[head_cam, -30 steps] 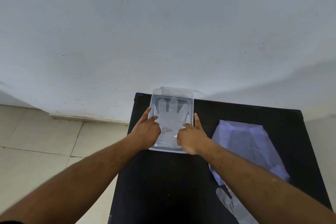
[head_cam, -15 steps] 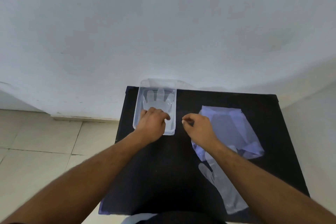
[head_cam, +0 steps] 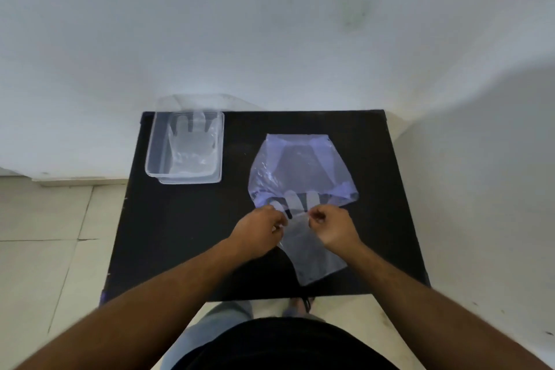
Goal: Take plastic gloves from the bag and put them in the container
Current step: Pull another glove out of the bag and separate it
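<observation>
A clear plastic container (head_cam: 152,156) stands at the far left corner of the black table (head_cam: 180,234), with a transparent glove (head_cam: 192,147) lying flat inside it. A bluish transparent bag (head_cam: 303,168) lies on the right half of the table. A second clear plastic glove (head_cam: 312,252) lies just in front of the bag, its fingers pointing toward the bag's mouth. My left hand (head_cam: 258,231) pinches the glove's left edge and my right hand (head_cam: 332,227) pinches its right edge, near the base of the fingers.
A white wall rises directly behind the table. Tiled floor runs along the left side and in front. My legs and a foot show below the table's near edge.
Both hands left the container, where they had pressed a glove flat, and moved right and toward me. They now pinch the glove lying in front of the bag.
</observation>
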